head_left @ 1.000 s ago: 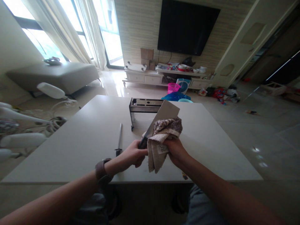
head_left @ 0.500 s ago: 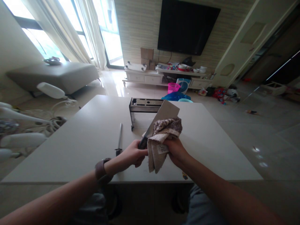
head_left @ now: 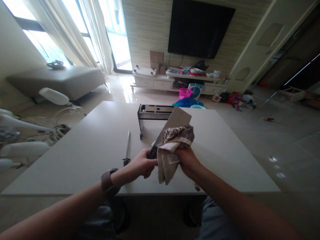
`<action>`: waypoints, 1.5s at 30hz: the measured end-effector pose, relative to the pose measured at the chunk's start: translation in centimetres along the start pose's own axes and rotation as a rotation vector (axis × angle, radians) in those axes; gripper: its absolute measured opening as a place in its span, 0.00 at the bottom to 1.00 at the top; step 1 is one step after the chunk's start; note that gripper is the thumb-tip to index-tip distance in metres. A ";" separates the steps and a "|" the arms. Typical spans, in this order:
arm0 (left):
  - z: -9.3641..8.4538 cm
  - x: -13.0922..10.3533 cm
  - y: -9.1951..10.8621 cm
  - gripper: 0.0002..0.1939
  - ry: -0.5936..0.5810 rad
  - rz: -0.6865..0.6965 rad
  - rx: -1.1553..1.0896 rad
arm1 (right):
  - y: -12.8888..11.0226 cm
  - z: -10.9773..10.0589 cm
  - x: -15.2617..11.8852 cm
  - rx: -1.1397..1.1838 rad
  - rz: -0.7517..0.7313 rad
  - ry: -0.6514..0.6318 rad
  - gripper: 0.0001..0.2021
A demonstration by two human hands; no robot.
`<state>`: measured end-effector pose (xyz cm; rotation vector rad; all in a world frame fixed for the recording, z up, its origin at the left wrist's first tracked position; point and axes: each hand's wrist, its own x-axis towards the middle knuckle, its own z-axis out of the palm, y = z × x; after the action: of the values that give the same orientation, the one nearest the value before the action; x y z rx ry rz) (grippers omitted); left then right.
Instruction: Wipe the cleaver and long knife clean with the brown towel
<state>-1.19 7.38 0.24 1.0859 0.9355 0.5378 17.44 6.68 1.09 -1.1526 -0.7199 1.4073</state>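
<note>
My left hand is closed around the black handle of a cleaver, whose broad blade slants up to the right above the table. A brown and beige towel is bunched against the lower edge side of the blade, with its loose end hanging down. My right hand grips the towel from the right; its fingertips are hidden in the cloth. Left of the hands, a sharpening steel lies on the table, its handle partly behind my left wrist.
On the white table, a metal stand rises behind the cleaver, partly covered by it. A small patterned item lies by the near edge under my right forearm. Beyond the table are a pink basket and a low cabinet.
</note>
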 end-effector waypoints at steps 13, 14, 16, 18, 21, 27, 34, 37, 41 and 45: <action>0.1 -0.2 0.4 0.20 0.001 -0.015 -0.009 | 0.1 -0.1 0.0 0.010 -0.012 -0.011 0.21; 0.1 -0.2 0.3 0.20 0.001 -0.015 -0.009 | 0.1 -0.2 0.0 0.008 -0.015 -0.010 0.21; 0.1 -0.1 0.2 0.20 0.001 -0.013 -0.009 | 0.1 -0.2 0.0 0.004 -0.016 -0.009 0.21; 0.1 -0.1 0.1 0.20 -0.002 -0.012 -0.009 | 0.1 -0.1 -0.1 0.002 -0.017 -0.003 0.20; 0.1 0.0 -0.1 0.19 -0.015 -0.007 -0.015 | 0.0 0.0 -0.3 0.010 -0.043 0.010 0.19; -0.4 -0.3 0.2 0.17 -0.040 -0.014 0.026 | -1.1 -0.5 0.5 0.036 -0.054 0.069 0.19; -1.6 -0.7 0.7 0.19 -0.138 -0.099 0.135 | -4.1 -3.3 3.2 0.126 -0.216 0.199 0.18; -1.7 -0.7 0.6 0.19 -0.129 -0.109 0.152 | -4.7 -4.2 4.1 0.149 -0.274 0.218 0.17; -1.8 -0.5 0.3 0.20 -0.097 -0.117 0.179 | -3.9 -4.2 4.3 0.141 -0.230 0.199 0.19; -1.9 -0.3 0.1 0.19 -0.074 -0.123 0.197 | -2.8 -3.5 3.9 0.131 -0.141 0.156 0.20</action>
<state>-2.98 8.13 0.13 1.2069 0.9982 0.3068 22.12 10.31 1.48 -1.0740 -0.5787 1.2141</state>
